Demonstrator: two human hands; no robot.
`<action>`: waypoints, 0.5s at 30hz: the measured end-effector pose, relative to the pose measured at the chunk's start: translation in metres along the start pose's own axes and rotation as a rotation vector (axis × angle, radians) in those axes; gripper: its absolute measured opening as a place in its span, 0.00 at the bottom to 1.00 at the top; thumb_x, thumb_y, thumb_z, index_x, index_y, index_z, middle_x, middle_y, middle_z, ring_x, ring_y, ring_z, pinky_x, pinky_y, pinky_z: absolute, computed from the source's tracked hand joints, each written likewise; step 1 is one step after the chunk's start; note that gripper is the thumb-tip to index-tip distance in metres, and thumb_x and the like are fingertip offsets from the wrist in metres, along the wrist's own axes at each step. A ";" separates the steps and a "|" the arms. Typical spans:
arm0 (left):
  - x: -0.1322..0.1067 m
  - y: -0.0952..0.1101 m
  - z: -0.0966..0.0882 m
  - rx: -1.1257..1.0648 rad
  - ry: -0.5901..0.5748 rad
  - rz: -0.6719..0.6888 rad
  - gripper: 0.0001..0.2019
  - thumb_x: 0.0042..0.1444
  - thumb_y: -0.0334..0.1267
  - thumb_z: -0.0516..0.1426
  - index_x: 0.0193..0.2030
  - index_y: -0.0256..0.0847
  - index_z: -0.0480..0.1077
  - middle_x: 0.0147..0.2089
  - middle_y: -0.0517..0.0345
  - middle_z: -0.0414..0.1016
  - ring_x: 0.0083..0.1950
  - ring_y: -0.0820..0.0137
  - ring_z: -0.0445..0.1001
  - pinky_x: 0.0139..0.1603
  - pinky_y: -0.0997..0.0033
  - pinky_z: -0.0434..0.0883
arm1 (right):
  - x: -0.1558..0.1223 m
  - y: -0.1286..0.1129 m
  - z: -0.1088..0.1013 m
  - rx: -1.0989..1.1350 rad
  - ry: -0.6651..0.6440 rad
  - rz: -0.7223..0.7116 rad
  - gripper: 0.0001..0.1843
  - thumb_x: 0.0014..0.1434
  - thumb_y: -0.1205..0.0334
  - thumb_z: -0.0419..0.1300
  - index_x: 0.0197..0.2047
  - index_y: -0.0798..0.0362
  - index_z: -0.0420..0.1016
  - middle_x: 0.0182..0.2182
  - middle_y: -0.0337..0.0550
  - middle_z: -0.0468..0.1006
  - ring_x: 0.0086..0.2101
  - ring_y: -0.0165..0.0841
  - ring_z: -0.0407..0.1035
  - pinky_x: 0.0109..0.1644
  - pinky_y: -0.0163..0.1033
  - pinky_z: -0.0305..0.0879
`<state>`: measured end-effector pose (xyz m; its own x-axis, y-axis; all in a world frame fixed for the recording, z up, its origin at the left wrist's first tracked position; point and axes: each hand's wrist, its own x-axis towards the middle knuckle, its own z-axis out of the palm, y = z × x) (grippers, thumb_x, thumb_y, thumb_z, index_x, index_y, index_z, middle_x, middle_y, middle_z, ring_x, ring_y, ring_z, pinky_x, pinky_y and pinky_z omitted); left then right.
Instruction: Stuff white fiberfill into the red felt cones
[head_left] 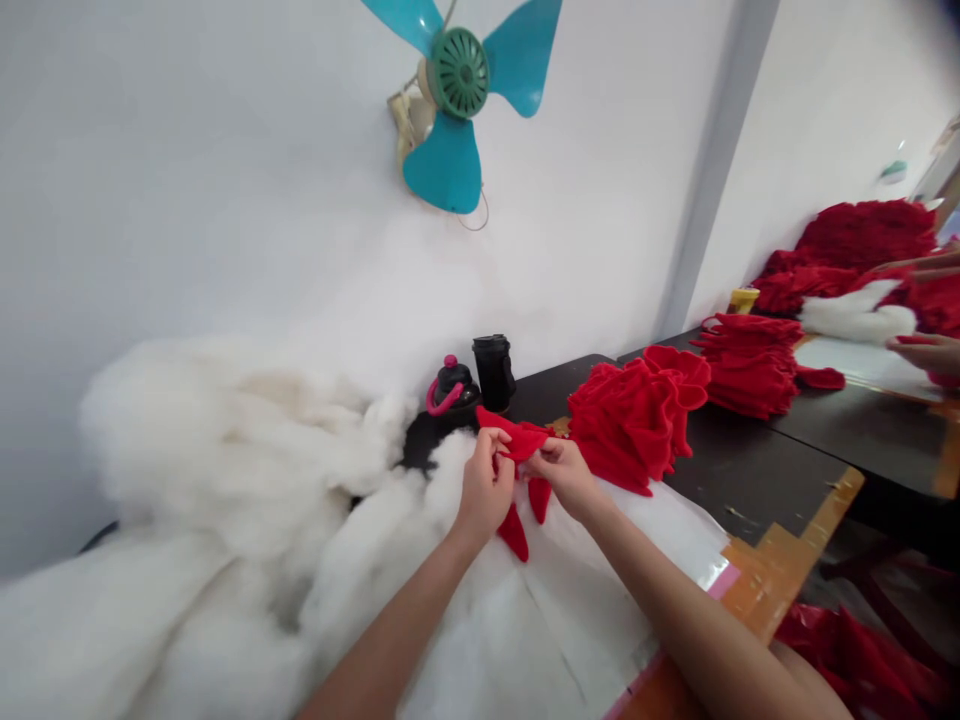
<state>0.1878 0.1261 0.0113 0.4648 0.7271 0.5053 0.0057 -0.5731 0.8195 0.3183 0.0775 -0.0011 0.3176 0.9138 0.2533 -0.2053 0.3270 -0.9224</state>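
Observation:
Between both hands is a small red fabric piece (517, 437) with narrow pointed ends, two of them hanging down over the white sheet (600, 590). My left hand (489, 478) pinches its left part, fingers curled. On its right edge, my right hand (561, 468) grips with thumb and fingers closed. A big heap of white fluffy stuffing (247, 480) lies left of my left hand, and some of it reaches close to that wrist. Just beyond my right hand sits a pile of red fabric pieces (630, 415).
A black tumbler (493, 370) and a black bottle with a pink handle (454, 385) stand near the wall. Another red stack (754, 362) is farther right, by a yellow container (744, 300). A co-worker's hands (930, 352) show at the right edge. A blue fan (459, 75) hangs above.

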 end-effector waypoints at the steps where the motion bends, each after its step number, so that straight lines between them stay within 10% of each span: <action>1: 0.000 0.001 0.000 -0.013 -0.014 0.026 0.08 0.57 0.28 0.48 0.43 0.43 0.60 0.35 0.61 0.67 0.32 0.72 0.67 0.30 0.76 0.61 | 0.001 0.001 -0.001 -0.045 0.071 -0.030 0.07 0.41 0.62 0.67 0.23 0.54 0.74 0.19 0.39 0.72 0.22 0.29 0.64 0.27 0.36 0.64; 8: -0.020 0.015 0.014 -0.025 -0.284 0.244 0.10 0.55 0.26 0.46 0.40 0.41 0.64 0.36 0.57 0.67 0.36 0.70 0.66 0.39 0.71 0.64 | -0.003 0.008 -0.002 -0.455 0.308 -0.360 0.09 0.42 0.70 0.58 0.16 0.52 0.62 0.20 0.36 0.65 0.25 0.29 0.60 0.31 0.35 0.60; 15: 0.001 0.006 -0.002 -0.316 0.045 -0.022 0.07 0.56 0.28 0.46 0.39 0.42 0.59 0.32 0.62 0.62 0.30 0.73 0.62 0.32 0.74 0.61 | 0.000 0.001 -0.004 -0.137 -0.007 -0.198 0.07 0.54 0.57 0.63 0.31 0.52 0.76 0.38 0.47 0.76 0.37 0.36 0.70 0.42 0.41 0.67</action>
<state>0.1862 0.1242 0.0177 0.4281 0.7580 0.4921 -0.2633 -0.4163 0.8703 0.3221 0.0764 -0.0034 0.3329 0.8366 0.4350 -0.0119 0.4650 -0.8852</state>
